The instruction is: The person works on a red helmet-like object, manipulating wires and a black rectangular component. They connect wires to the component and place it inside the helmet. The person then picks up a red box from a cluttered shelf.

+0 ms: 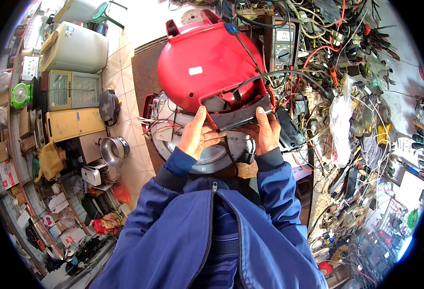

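A large red plastic housing lies tilted over a grey appliance base with exposed wires. My left hand grips the near left corner of the housing’s frame, thumb on top and fingers curled beneath. My right hand holds the right end of the black strip along that frame, thumb on top. A black cable crosses the housing and runs to the right. A multimeter sits just right of the housing.
A brown worktop holds the work. Dense cables and tools crowd the right side. A black module lies beside my right hand. On the left are a tiled floor, cabinets, a steel pot and loaded shelving.
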Demonstrator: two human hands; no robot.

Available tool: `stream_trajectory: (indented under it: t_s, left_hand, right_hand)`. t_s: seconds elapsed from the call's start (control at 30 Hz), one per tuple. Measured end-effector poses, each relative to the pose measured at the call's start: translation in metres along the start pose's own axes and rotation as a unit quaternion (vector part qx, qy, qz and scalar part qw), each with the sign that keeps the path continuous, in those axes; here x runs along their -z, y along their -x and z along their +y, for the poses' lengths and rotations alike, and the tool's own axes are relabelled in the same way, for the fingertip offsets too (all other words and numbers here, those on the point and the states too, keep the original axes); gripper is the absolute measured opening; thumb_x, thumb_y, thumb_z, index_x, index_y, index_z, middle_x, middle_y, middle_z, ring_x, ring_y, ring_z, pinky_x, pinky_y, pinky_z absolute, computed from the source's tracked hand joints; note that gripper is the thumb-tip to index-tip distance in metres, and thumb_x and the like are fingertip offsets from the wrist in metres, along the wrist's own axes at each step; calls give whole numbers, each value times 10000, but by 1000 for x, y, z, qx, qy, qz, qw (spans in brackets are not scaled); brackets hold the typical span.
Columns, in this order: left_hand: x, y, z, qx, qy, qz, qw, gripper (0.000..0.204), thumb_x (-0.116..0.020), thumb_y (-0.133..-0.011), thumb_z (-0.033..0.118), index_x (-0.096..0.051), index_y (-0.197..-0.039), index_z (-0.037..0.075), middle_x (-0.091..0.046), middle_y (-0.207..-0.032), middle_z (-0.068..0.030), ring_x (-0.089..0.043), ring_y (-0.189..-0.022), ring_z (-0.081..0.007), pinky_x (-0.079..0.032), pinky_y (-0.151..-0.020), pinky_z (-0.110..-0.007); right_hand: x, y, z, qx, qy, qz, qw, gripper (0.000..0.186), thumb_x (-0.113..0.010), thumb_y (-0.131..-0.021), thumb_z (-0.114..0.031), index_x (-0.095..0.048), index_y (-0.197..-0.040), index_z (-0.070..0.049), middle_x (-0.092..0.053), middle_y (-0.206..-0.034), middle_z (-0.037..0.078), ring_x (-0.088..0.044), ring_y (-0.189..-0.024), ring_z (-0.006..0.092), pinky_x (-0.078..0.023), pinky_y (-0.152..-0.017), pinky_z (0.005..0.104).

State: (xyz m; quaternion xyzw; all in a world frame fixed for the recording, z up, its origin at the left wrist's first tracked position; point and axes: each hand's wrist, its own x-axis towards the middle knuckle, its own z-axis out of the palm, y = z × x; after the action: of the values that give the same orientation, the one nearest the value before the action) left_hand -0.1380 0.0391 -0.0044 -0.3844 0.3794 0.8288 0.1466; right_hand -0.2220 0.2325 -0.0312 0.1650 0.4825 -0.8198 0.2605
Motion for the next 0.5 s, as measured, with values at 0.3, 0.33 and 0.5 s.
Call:
stream_trajectory:
  t_s: [0.3,0.33,0.5]
  left_hand:
    - [-4,1,5,-23,-32,39,998,754,-589,-908,650,-592,-1233,-31,-666,-1174,-214,-690,-1023,-323,-527,-908,-431]
    - [-5,2,5,-16,-27,36,999,754,-594,-909,644,-590,-1237,-35,-667,-1169,-213,-692,-1019,-324,-528,-907,-432]
    - [-4,1,3,-16,-3,22,1000,744,-604,-911,628,-587,-1244,-37,-668,-1170,-207,-688,-1035,-322,-514,-936,-437]
  right_hand:
    - [-10,-5,0,1,39,7,999,587,-677,-938,-445,-503,-1230,34,-641,-1078,152,-698,-857,280,-616,-713,383]
    - [-10,-6,3,4,41,15,999,582,-676,-939,-445,-507,-1225,33,-642,-1070,148,-698,-856,276,-616,-710,379]
    - [-14,-5,2,-28,10,18,999,602,-672,-933,-469,-515,-1229,31,-665,-1051,159,-707,-882,296,-617,-741,397]
